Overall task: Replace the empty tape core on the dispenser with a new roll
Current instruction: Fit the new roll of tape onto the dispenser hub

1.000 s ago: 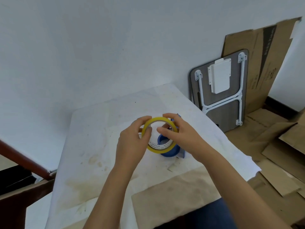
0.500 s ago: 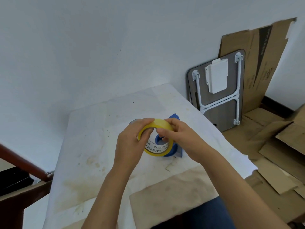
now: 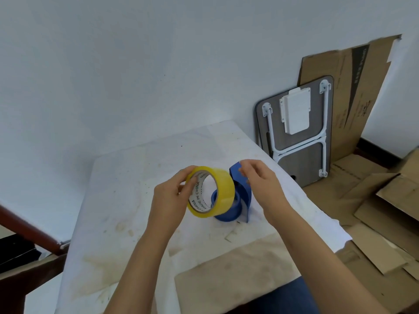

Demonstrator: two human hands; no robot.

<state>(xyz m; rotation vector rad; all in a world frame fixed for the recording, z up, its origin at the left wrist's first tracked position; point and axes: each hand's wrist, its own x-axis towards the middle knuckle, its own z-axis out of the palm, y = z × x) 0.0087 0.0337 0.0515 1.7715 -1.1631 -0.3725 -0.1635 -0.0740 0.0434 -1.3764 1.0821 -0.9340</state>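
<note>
Left hand (image 3: 167,200) has a firm grip on the yellow tape roll (image 3: 210,192), held upright just above the blue dispenser (image 3: 235,198) on the desk (image 3: 136,168). Right hand (image 3: 260,184) grip released, fingers apparently near the dispenser's top. Risk: unsteadied dispenser tips as the roll is pressed onto the hub.

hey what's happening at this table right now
A person is loading a blue tape dispenser that stands on the white-covered table. The left hand holds a yellow tape roll by its rim, in front of the dispenser's hub. The right hand is beside the dispenser's upper end, fingers loosely curled and gripping nothing I can make out. The roll does not look seated yet.
</note>
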